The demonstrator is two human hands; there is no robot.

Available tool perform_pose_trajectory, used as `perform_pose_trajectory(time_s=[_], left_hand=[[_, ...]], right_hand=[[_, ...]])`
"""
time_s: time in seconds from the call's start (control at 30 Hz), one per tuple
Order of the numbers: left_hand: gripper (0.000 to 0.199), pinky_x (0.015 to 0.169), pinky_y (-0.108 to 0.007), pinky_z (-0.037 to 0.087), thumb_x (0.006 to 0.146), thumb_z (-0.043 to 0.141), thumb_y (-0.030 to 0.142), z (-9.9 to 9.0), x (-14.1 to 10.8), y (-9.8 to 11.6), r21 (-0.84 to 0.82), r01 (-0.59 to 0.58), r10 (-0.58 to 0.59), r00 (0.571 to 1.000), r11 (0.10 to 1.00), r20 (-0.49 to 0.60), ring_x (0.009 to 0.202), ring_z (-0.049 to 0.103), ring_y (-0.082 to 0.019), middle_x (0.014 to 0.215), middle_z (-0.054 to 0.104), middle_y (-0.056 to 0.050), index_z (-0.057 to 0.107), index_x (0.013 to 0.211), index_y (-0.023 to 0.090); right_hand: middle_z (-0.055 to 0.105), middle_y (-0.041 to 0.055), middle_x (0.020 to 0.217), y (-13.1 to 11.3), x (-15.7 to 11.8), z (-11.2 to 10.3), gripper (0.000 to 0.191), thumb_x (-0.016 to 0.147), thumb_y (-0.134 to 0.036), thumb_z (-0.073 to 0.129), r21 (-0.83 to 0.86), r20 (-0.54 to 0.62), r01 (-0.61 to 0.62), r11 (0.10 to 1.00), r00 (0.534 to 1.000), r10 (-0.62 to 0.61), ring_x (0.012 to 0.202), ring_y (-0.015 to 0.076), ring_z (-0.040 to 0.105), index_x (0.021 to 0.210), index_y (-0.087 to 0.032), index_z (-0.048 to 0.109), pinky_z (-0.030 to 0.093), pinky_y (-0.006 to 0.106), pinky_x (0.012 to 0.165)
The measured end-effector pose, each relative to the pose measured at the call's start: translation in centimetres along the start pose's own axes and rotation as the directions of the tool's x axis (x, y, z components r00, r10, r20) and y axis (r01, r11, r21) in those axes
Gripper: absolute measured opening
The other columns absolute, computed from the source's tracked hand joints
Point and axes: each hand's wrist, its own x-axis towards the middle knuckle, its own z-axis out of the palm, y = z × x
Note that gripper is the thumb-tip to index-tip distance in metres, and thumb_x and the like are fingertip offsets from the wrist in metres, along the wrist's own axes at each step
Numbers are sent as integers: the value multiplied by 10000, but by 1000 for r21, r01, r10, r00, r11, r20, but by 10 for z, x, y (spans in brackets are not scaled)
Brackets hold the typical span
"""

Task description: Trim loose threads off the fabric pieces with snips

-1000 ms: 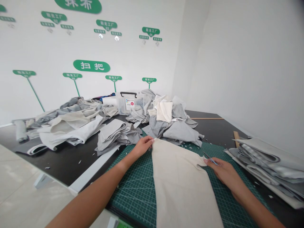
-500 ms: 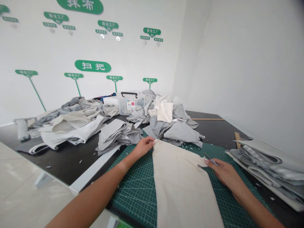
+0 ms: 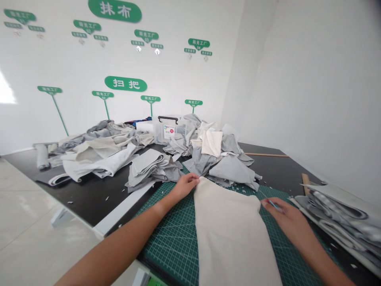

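A cream cloth point(image 3: 235, 234) lies spread over the green cutting mat point(image 3: 169, 242), its near end running out of the bottom of the view. At the cloth's far left corner, my left hand point(image 3: 187, 184) pinches the edge between thumb and fingertips. My right hand point(image 3: 281, 212) is closed around a small, slim pointed tool point(image 3: 274, 205) with a blue part; its exact kind is too blurred to tell. That hand is just right of the cloth's far right corner, which bends upward slightly. A small gap shows between the fingertips and this corner.
Behind the mat are heaped grey and cream cloths point(image 3: 229, 167) and a clear plastic box point(image 3: 162, 133). More cloths point(image 3: 98, 153) lie left, beside a smaller grey stack point(image 3: 153, 167). Folded fabric point(image 3: 342, 214) lies right, near a wooden strip point(image 3: 305, 183). Scraps dot the black table point(image 3: 92, 202).
My right hand has let go of the cloth's right corner and moved slightly away, keeping the tool. The left hand still pinches its corner. The view has turned a little left.
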Motion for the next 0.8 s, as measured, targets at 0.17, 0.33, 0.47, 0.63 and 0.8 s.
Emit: perform_pose_trajectory(time_s=[0.17, 0.33, 0.47, 0.63, 0.8], left_hand=[[342, 640, -225, 373, 849, 650, 439, 7, -4, 6, -20, -11, 11, 1000, 1000, 24, 675, 522, -118, 757, 632, -14, 681, 987, 127], [332, 692, -232, 396, 854, 648, 434, 10, -8, 13, -12, -32, 33, 995, 999, 98, 759, 560, -139, 860, 674, -41, 714, 976, 133], [316, 650, -220, 373, 841, 667, 428, 11, -8, 10, 21, -62, 58, 990, 998, 127, 707, 533, -121, 804, 658, -26, 719, 950, 137], [299, 612, -211, 347, 826, 688, 416, 11, -7, 6, 90, -102, 90, 988, 991, 127, 666, 496, -107, 743, 623, -8, 724, 939, 141], [298, 600, -210, 343, 821, 691, 413, 11, -9, 7, 125, -113, 96, 987, 986, 131, 647, 486, -108, 721, 622, -11, 730, 933, 139]], right_hand=[[741, 29, 943, -45, 0, 13, 406, 856, -603, 542, 99, 243, 38, 994, 968, -61, 836, 243, 673, 963, -252, 716, 470, 274, 667], [731, 20, 1008, -91, 17, 47, 342, 860, -538, 577, 253, 254, 99, 962, 953, -165, 888, 239, 663, 982, -247, 711, 466, 292, 742], [715, 33, 1099, -110, 23, 88, 305, 847, -481, 604, 391, 201, 148, 909, 949, -241, 987, 255, 648, 1009, -245, 709, 461, 344, 874], [714, 36, 1091, -110, 2, 129, 298, 892, -487, 569, 444, 136, 200, 873, 948, -287, 1031, 243, 631, 1024, -254, 700, 442, 349, 935], [728, 33, 992, -102, -8, 138, 308, 903, -505, 555, 399, 165, 198, 896, 945, -282, 923, 238, 641, 964, -244, 708, 451, 322, 839]])
